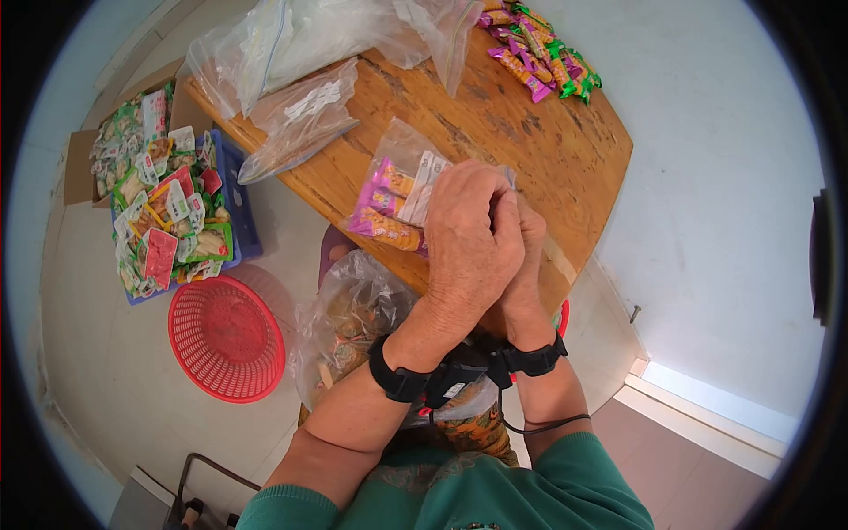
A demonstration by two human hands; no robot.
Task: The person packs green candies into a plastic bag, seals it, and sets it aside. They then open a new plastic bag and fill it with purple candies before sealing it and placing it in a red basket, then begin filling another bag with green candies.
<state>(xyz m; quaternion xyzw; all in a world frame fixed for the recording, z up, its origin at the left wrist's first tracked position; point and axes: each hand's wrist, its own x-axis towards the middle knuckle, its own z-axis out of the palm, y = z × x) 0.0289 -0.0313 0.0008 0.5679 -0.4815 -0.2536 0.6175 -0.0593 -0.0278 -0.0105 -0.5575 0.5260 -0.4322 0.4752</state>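
Note:
A clear zip bag [405,141] with a white printed label lies on the wooden table, holding several purple and yellow snack packets [395,231]. My left hand [475,231] is closed over the right end of the bag, its knuckles upward. Tucked close against it, my right hand [530,231] has curled fingers at the same end of the bag. The left hand hides much of the right, and both sets of fingertips are out of sight. A bit of the bag's edge shows just past the fingers.
Loose snack packets [539,53] are piled at the table's [565,150] far end. Empty clear bags [309,44] overlap its far left edge. On the floor stand a red basket [227,338], a blue crate [238,181] and a cardboard box [81,168] of packaged food. A plastic bag [318,353] lies near my lap.

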